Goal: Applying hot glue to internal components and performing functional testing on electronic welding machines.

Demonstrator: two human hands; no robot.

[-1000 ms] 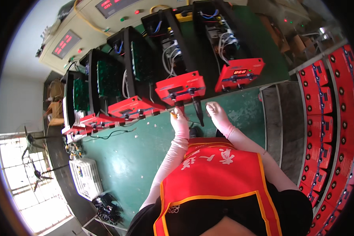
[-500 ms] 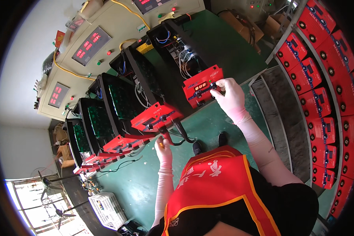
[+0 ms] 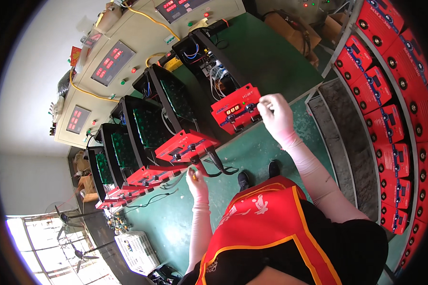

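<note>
My right hand, in a white glove, is beside the right edge of a red welder front panel. Its fingers are curled together, just off the right knob, and no object shows in them. On that panel a digital display glows. My left hand, also gloved, is closed lower down, under another red welder panel. A small orange-yellow bit shows at its fingers, against a dark red cable end; what the hand grips is partly hidden.
Several open-topped black welder casings stand in a row on the green bench. Behind them is a beige test console with lit displays. Stacked red welders line the right side. A white crate sits at lower left.
My right hand has come off the panel's right knob and sits slightly to its right. My left hand stays near the cable end. The whole view has shifted slightly.
</note>
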